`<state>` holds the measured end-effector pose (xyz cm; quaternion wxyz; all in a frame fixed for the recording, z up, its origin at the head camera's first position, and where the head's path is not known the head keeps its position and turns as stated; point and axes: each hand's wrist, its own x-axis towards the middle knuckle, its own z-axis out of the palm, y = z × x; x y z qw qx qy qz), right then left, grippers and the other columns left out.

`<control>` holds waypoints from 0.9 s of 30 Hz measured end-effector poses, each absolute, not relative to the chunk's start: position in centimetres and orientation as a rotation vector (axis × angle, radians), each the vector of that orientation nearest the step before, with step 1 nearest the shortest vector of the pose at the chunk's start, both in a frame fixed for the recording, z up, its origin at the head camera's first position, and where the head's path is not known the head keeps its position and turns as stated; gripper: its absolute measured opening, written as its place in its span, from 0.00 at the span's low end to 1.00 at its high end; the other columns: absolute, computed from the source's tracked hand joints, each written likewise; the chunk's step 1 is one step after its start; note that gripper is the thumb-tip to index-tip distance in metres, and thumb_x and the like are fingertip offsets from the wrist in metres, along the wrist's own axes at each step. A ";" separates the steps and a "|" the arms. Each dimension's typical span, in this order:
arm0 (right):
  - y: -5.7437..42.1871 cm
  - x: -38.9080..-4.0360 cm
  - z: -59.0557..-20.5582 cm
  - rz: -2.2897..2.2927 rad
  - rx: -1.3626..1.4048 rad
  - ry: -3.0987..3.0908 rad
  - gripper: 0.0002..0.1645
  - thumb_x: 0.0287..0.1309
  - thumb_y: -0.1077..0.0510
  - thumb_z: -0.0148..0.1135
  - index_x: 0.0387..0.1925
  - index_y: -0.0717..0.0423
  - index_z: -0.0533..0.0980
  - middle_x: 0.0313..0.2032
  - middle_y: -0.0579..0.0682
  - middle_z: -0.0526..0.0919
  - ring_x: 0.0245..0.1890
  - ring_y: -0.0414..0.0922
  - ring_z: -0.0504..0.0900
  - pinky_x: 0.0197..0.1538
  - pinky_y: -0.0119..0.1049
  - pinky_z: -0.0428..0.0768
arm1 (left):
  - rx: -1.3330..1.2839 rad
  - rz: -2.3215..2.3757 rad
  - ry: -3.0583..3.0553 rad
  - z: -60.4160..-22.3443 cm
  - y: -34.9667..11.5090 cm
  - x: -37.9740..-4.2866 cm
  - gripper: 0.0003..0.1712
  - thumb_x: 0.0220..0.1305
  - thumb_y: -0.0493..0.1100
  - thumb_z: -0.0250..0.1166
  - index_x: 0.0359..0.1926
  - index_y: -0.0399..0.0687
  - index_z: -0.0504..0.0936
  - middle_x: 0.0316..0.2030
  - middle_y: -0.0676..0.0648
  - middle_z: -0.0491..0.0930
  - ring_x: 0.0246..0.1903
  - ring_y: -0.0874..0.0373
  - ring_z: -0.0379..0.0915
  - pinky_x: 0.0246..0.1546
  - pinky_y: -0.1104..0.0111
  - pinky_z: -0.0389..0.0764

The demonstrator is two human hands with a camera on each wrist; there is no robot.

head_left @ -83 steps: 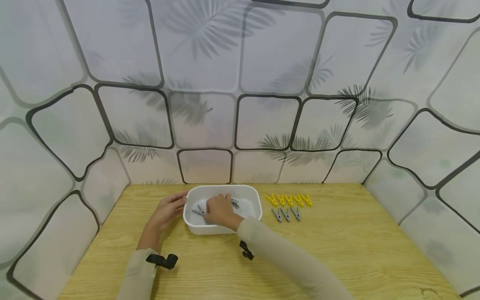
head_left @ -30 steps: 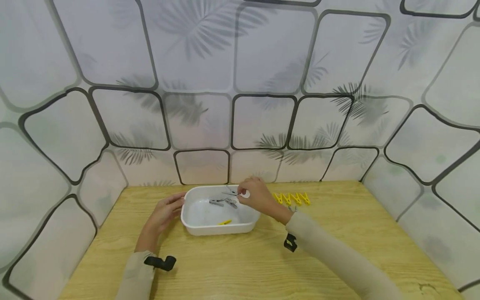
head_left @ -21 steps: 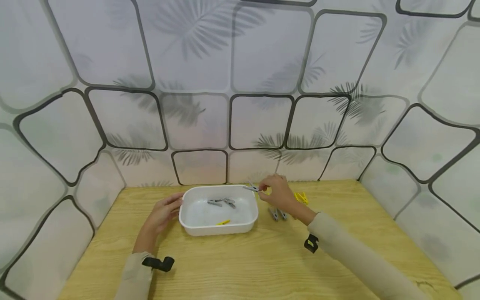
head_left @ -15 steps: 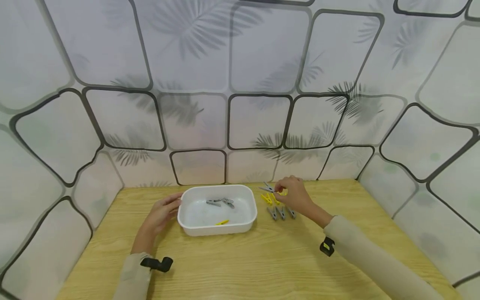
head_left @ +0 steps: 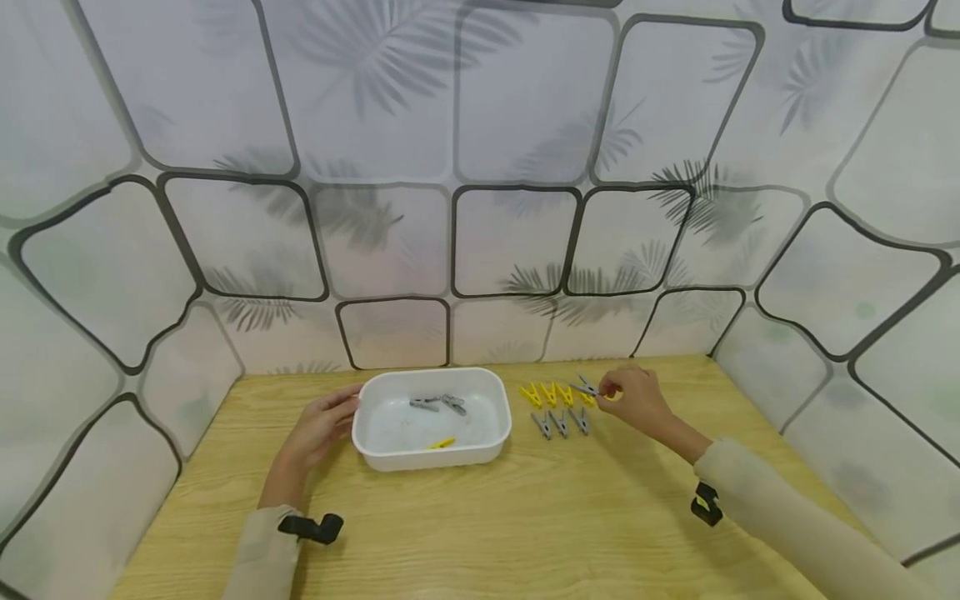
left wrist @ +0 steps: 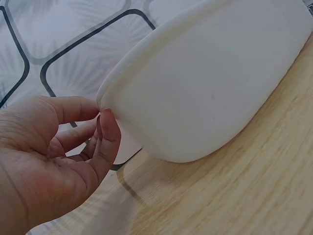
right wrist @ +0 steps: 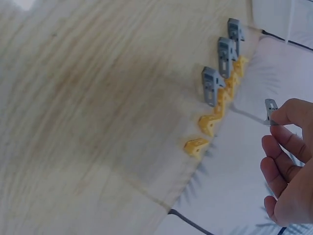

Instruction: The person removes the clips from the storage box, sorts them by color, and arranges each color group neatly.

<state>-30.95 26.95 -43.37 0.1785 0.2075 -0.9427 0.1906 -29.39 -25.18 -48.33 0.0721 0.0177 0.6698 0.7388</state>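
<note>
My right hand (head_left: 637,402) pinches a grey clothespin (head_left: 587,387) between thumb and index finger, held above the right end of the yellow row. In the right wrist view this clothespin (right wrist: 270,110) sticks up from the fingertips. Below it, several yellow clothespins (head_left: 550,394) stand in a row, with three grey clothespins (head_left: 559,424) lined up in front. A white plastic tub (head_left: 431,459) holds a few grey clothespins (head_left: 452,405) and one yellow clothespin (head_left: 442,443). With lightly bent fingers, my left hand (head_left: 318,431) touches the tub's left rim; the left wrist view shows thumb and index fingertips against it.
The wooden table (head_left: 465,533) runs back to a patterned wall covering (head_left: 517,242), which also rises at both sides. Black wrist mounts (head_left: 311,528) sit on the sleeves.
My right hand has lifted a grey clothespin out of the tub and carried it rightward over the rows. The left hand stays at the tub's rim.
</note>
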 end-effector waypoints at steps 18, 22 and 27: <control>29.2 -29.2 -46.0 0.573 0.432 -2.762 0.10 0.55 0.62 0.73 0.23 0.50 0.79 0.25 0.45 0.81 0.31 0.45 0.73 0.45 0.59 0.64 | 0.048 2.214 2.015 -48.1 -25.2 -29.4 0.34 0.77 0.42 0.59 0.75 0.29 0.61 0.42 0.65 0.84 0.44 0.69 0.81 0.45 0.75 0.83; 29.2 -29.3 -46.7 0.594 0.379 -2.789 0.11 0.55 0.60 0.74 0.23 0.50 0.80 0.24 0.45 0.82 0.31 0.46 0.74 0.45 0.58 0.63 | 0.036 2.223 2.007 -48.1 -25.1 -29.3 0.34 0.76 0.41 0.59 0.74 0.28 0.61 0.42 0.65 0.84 0.44 0.69 0.80 0.45 0.75 0.83; 29.1 -29.4 -47.4 0.643 0.310 -2.811 0.10 0.56 0.58 0.75 0.23 0.52 0.81 0.25 0.46 0.83 0.32 0.47 0.74 0.44 0.57 0.62 | 0.032 2.219 2.015 -48.1 -25.1 -29.4 0.34 0.76 0.41 0.59 0.75 0.29 0.61 0.42 0.66 0.84 0.44 0.69 0.80 0.45 0.75 0.83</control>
